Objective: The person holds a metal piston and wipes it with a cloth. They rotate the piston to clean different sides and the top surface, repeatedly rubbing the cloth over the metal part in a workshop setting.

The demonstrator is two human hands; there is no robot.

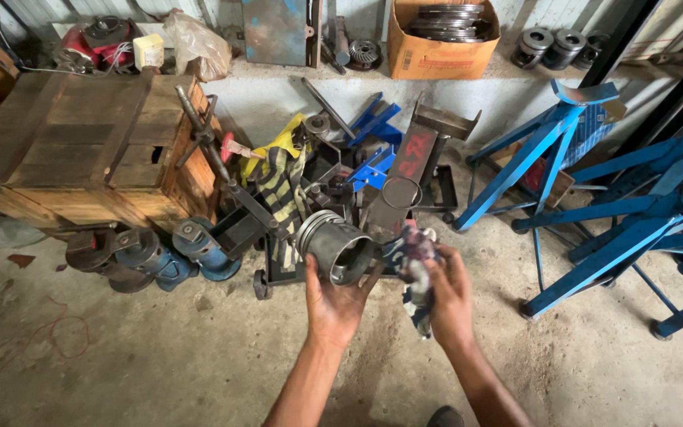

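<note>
My left hand (335,304) holds up a grey metal piston (335,247), its hollow open end turned towards me and its ringed crown pointing away to the left. My right hand (448,296) is closed around a crumpled dark patterned rag (415,265) just to the right of the piston. The rag hangs down below my fingers. Both hands are raised above the concrete floor (160,356), close together, with the rag almost touching the piston's rim.
A wooden crate (81,150) stands at the left, with round blue and dark metal parts (152,257) at its foot. Blue steel stands (594,182) fill the right. A pile of tools and a striped cloth (282,186) lies ahead. A cardboard box (440,39) of metal discs sits on the back ledge.
</note>
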